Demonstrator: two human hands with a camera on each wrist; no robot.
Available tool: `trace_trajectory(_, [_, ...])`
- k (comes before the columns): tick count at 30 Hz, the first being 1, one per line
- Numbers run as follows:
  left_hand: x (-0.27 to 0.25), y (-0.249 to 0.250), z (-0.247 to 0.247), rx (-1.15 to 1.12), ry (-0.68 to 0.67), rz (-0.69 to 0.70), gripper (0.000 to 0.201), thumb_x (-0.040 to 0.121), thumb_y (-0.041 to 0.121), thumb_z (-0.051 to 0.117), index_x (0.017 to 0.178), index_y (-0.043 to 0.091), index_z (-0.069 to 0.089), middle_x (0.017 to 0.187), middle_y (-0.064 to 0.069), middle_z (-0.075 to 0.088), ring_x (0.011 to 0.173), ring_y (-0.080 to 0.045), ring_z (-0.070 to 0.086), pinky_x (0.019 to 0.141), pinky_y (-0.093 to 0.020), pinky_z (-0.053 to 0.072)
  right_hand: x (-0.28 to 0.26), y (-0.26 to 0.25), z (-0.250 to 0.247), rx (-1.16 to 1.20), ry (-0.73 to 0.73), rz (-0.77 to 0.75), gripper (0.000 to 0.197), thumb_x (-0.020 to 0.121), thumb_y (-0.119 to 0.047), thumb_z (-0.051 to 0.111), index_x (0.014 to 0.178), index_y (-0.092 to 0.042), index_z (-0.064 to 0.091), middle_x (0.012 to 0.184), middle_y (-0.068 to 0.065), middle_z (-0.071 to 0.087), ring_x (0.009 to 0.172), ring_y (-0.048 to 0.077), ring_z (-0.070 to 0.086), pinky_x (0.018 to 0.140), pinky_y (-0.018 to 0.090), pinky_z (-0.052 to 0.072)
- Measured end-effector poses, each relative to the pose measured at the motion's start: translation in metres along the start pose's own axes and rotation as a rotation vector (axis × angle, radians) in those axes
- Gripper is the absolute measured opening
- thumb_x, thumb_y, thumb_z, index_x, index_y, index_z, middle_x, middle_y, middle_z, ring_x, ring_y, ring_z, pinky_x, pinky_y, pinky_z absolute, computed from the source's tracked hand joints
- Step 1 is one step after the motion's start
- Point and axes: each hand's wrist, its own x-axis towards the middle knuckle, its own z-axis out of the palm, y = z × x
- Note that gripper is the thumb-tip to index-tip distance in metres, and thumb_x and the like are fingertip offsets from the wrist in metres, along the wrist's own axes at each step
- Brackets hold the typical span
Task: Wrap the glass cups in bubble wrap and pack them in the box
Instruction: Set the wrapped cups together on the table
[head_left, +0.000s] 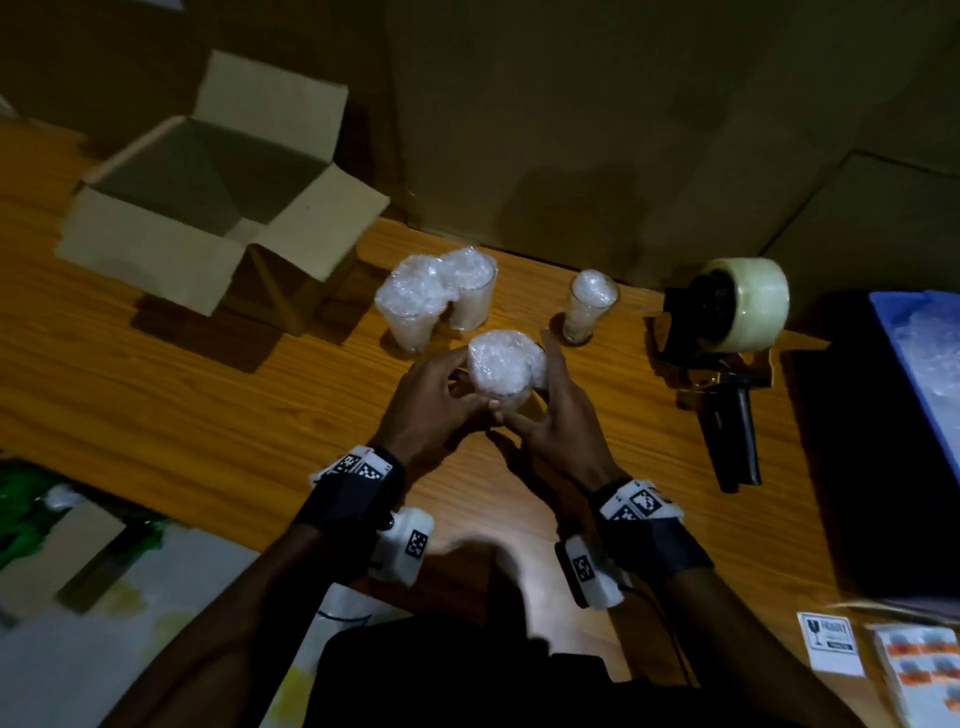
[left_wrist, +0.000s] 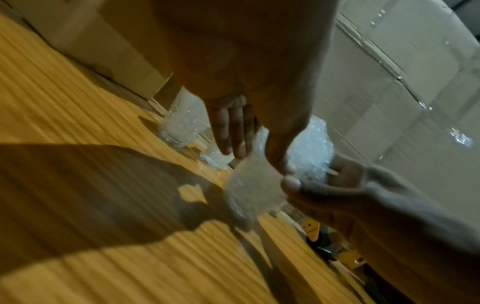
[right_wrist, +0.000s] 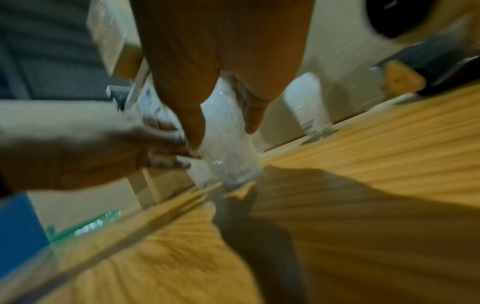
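A glass cup stuffed with bubble wrap is held just above the wooden table, in the middle. My left hand curls round its left side, and my right hand holds its right side between thumb and fingers. The wrist views show the same cup between both hands, blurred. Two more bubble-wrapped cups stand together just behind it. A smaller glass with wrap inside stands to their right. The open cardboard box sits at the far left, with nothing visible inside.
A tape dispenser lies right of the cups. A blue bin holding bubble wrap stands at the right edge. Fragile labels lie at the near right. Large cardboard boxes form a wall behind the table.
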Motion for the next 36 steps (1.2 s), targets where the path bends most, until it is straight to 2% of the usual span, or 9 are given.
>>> trace_trajectory(4, [0.006,-0.003,-0.008,0.115,0.111,0.047,0.051,0.082,0.025,0.078,0.13,0.028,0.06,0.119,0.009,0.07,0.107,-0.002,0.063,0.086,-0.028,0.056,0.016,-0.012,0.015,0.015,0.065,-0.063,0.075,0.09,-0.025,0.069,0.148,-0.041,0.025,0.128,-0.022,0.059,0.116,0.003,0.06,0.092,0.032,0.055])
trace_trajectory(7, [0.012,-0.011,-0.009,0.204,0.152,0.06,0.061,0.09,0.031,0.07,0.146,0.031,0.045,0.126,0.003,0.067,0.113,-0.012,0.064,0.087,-0.037,0.058,0.033,-0.017,0.022,0.005,0.114,-0.081,0.069,0.091,-0.013,0.064,0.142,-0.045,0.031,0.114,-0.037,0.055,0.105,-0.011,0.059,0.084,0.016,0.052])
trace_trajectory(12, [0.016,-0.015,-0.009,0.344,0.208,0.09,0.057,0.098,0.025,0.058,0.151,0.018,0.041,0.124,-0.011,0.068,0.109,-0.03,0.065,0.078,-0.042,0.057,0.046,-0.019,0.032,0.0,0.175,-0.098,0.064,0.091,-0.013,0.066,0.145,-0.033,0.037,0.118,-0.033,0.054,0.105,-0.021,0.052,0.083,0.004,0.042])
trace_trajectory(17, [0.01,-0.027,-0.012,0.231,0.188,0.107,0.061,0.096,0.04,0.06,0.151,0.025,0.039,0.128,0.0,0.067,0.113,-0.013,0.065,0.084,-0.038,0.058,0.042,-0.019,0.027,0.021,0.137,-0.084,0.066,0.087,-0.024,0.073,0.137,-0.047,0.037,0.116,-0.043,0.054,0.11,-0.015,0.056,0.086,0.01,0.047])
trace_trajectory(21, [0.009,-0.035,-0.017,0.234,0.189,0.109,0.058,0.096,0.043,0.059,0.149,0.026,0.042,0.127,0.002,0.067,0.107,-0.014,0.066,0.081,-0.04,0.058,0.05,-0.003,0.017,-0.098,0.128,-0.061,0.076,0.083,-0.031,0.078,0.147,-0.023,0.037,0.137,-0.012,0.057,0.123,0.004,0.057,0.097,0.033,0.054])
trace_trajectory(24, [0.008,-0.041,-0.018,0.262,0.195,0.107,0.057,0.095,0.042,0.06,0.147,0.026,0.045,0.122,0.003,0.068,0.103,-0.014,0.066,0.078,-0.04,0.059,0.053,0.007,0.007,-0.199,0.127,-0.021,0.079,0.085,-0.014,0.076,0.152,-0.012,0.033,0.148,0.009,0.051,0.133,0.022,0.051,0.103,0.044,0.051])
trace_trajectory(28, [0.004,-0.034,-0.019,0.284,0.254,0.147,0.043,0.095,0.032,0.064,0.136,0.02,0.057,0.117,0.001,0.069,0.097,-0.013,0.066,0.073,-0.039,0.059,0.051,0.009,-0.016,-0.223,0.24,-0.026,0.057,0.088,-0.006,0.071,0.141,-0.008,0.051,0.138,0.01,0.059,0.123,0.023,0.059,0.098,0.04,0.053])
trace_trajectory(32, [-0.005,-0.018,-0.021,0.286,0.329,0.264,0.02,0.095,0.023,0.066,0.114,0.015,0.068,0.11,-0.001,0.07,0.086,-0.015,0.066,0.065,-0.038,0.058,0.054,0.014,-0.047,-0.3,0.568,-0.055,0.031,0.088,-0.007,0.069,0.119,-0.005,0.068,0.113,0.011,0.072,0.099,0.024,0.069,0.084,0.044,0.058])
trace_trajectory(36, [-0.01,-0.001,-0.014,0.337,0.295,0.421,0.014,0.097,0.02,0.061,0.105,0.013,0.07,0.101,0.0,0.07,0.083,-0.016,0.065,0.064,-0.036,0.054,0.073,0.019,-0.068,-0.348,0.592,0.03,0.049,0.081,-0.019,0.076,0.125,-0.006,0.061,0.122,0.014,0.064,0.112,0.03,0.06,0.092,0.046,0.052])
